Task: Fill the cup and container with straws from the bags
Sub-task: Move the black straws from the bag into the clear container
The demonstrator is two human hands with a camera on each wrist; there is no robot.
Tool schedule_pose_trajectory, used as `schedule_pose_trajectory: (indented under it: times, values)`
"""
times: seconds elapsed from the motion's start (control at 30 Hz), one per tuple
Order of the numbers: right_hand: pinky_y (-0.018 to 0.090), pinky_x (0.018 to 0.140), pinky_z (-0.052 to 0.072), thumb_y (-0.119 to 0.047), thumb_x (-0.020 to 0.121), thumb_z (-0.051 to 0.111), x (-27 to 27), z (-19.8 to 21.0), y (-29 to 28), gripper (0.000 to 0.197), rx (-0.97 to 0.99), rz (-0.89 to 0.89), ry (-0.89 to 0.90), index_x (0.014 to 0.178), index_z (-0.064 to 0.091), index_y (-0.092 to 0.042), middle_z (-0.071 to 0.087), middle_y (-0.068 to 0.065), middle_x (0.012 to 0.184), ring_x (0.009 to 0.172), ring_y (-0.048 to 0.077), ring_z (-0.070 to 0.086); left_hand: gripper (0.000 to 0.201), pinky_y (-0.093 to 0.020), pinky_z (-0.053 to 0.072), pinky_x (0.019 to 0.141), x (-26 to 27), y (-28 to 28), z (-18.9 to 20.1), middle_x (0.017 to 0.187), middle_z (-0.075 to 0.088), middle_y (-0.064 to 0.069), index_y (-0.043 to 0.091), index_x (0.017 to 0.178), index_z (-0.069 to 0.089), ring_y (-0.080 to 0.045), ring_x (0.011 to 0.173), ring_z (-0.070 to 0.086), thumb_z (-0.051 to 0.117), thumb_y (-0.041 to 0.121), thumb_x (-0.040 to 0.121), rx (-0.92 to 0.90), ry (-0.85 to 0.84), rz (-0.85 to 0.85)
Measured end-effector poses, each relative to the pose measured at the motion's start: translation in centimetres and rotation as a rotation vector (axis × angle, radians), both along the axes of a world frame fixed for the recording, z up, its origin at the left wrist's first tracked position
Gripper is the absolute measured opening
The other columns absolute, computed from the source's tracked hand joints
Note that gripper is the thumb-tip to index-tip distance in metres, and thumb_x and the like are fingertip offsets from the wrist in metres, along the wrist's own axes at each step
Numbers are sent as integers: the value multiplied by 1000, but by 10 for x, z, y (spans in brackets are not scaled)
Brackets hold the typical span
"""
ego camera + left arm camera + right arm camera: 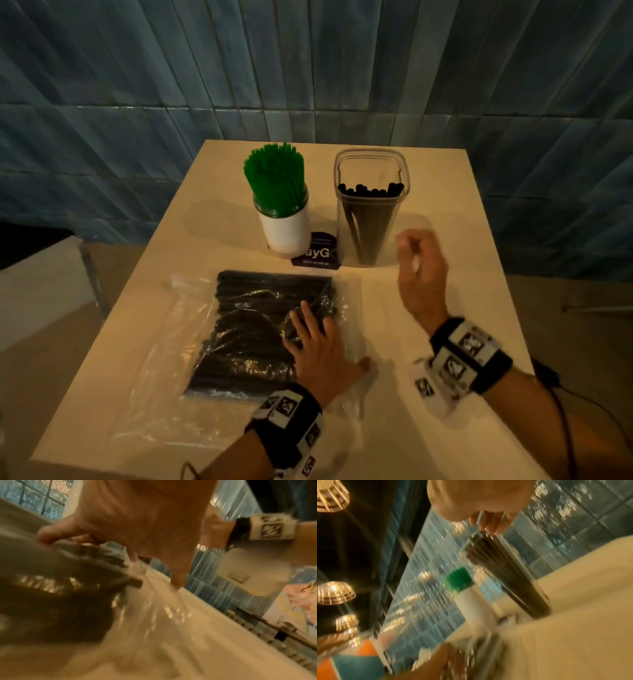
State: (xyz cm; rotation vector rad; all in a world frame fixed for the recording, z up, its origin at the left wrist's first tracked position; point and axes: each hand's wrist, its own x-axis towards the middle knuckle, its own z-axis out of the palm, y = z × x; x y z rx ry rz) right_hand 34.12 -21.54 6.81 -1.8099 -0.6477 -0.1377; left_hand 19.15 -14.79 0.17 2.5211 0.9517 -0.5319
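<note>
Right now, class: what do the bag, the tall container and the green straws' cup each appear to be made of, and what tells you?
Bag: thin clear plastic film, probably; it wrinkles and glints over the black straws.
Tall container: rigid clear plastic, seemingly; its walls show the straws inside.
Cup: clear rim and an opaque, matt white body, possibly a paper sleeve; hard to tell.

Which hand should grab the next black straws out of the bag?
Probably the right hand: it hangs free and empty by the container. The left hand lies flat on the bag, holding it down.
</note>
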Motion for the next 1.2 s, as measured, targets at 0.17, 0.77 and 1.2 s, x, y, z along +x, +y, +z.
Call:
schedule_pose_trajectory:
  times: [0.17, 0.77, 1.2]
  values:
    - [26, 79, 44, -20, 92, 51, -37, -62, -18, 15, -830, 386, 111, 97, 64, -14, 61, 4, 98, 91, 20, 56, 51, -61, 11, 111, -8, 10, -6, 156, -9, -18, 15, 124, 35, -44, 141, -9, 41, 54, 91, -40, -107, 46]
    - [16, 71, 50, -12, 96, 47, -69, -50, 46, 14, -871, 659, 17, 100, 61, -11, 62, 5, 95, 89, 16, 59, 31, -36, 48, 97, -32, 28, 2, 133, 52, -5, 32, 128, 43, -12, 109, 55, 44, 32, 97, -315, -710, 278]
    - [35, 81, 47, -51, 81, 64, -43, -62, 32, 52, -1228, 599, -28, 118, 54, -15, 60, 10, 114, 100, 28, 59, 22, -37, 48, 96, -32, 36, 4, 131, 53, 1, 19, 113, 56, -12, 109, 55, 48, 28, 95, -175, -701, 232]
